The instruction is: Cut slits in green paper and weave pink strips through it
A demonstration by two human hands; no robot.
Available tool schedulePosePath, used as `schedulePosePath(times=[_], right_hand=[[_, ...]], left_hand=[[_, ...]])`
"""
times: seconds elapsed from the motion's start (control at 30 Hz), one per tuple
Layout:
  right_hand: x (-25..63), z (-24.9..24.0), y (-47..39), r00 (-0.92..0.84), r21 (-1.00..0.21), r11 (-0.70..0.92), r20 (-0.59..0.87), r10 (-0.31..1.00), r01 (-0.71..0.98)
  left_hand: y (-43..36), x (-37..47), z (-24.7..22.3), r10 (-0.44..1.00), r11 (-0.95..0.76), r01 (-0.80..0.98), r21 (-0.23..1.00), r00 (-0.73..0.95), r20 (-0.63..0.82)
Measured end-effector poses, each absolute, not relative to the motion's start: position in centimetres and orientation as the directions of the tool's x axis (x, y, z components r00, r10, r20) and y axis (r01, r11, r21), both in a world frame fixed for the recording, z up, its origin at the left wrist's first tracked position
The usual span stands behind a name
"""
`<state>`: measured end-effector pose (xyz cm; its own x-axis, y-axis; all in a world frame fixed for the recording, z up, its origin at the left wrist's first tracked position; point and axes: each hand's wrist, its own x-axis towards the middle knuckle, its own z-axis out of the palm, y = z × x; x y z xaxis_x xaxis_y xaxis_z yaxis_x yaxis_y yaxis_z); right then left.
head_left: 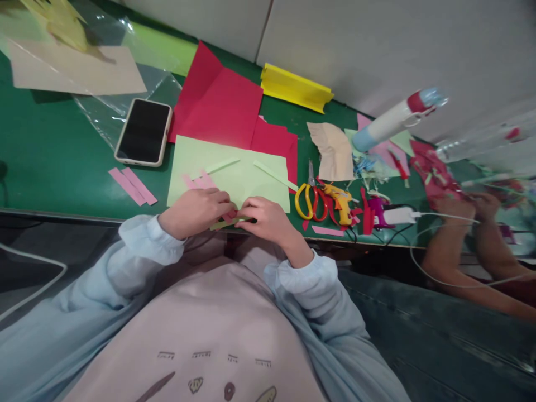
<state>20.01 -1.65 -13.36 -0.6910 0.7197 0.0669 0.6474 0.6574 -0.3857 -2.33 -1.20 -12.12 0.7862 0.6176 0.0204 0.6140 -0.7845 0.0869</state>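
Note:
My left hand [196, 212] and my right hand [268, 220] meet at the front edge of a pale green paper sheet [184, 153]. Their fingers are closed together around a small folded reddish-pink paper piece [230, 214]. Just below the fingertips shows a light green paper strip [221, 224], partly hidden by the fingers. Pink paper strips [205, 181] lie on the sheet by my left knuckles. Two more light green strips, a left one [224, 166] and a right one [274, 176], rest flat farther up the sheet.
A phone [144, 133] and loose pink strips [133, 186] lie on the left. Red paper [226, 106] is behind the sheet. Scissors [312, 198], a yellow glue gun [341, 202] and a bottle [389, 123] stand or lie rightward. Another person's hands [469, 206] work farther right.

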Motion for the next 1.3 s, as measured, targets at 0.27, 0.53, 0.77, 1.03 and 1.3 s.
schedulePosePath(times=[0.27, 0.53, 0.77, 1.03, 1.3], right_hand=[[20.0, -13.6, -2.0, -0.673, -0.359, 0.657, 0.098, 0.733, 0.663], [20.1, -14.0, -1.9, -0.679, -0.342, 0.675, 0.126, 0.723, 0.654], [20.2, -14.1, -1.9, -0.666, -0.375, 0.661, 0.138, 0.733, 0.650], [20.3, -14.0, -1.6, -0.658, -0.428, 0.625, 0.088, 0.748, 0.653], [20.0, -13.8, -0.8, -0.679, -0.436, 0.633, 0.067, 0.731, 0.639]], left_hand=[[-1.3, -1.5, -11.1, 0.637, -0.771, 0.637, -0.008, 0.769, -0.053], [-1.4, -1.6, -11.3, 0.652, -0.758, 0.652, 0.006, 0.758, -0.031], [-1.4, -1.8, -11.3, 0.665, -0.745, 0.666, 0.038, 0.746, -0.040], [-1.3, -2.1, -11.2, 0.675, -0.732, 0.676, 0.087, 0.736, -0.043], [-1.4, -2.3, -11.2, 0.683, -0.723, 0.683, 0.104, 0.729, -0.036]])
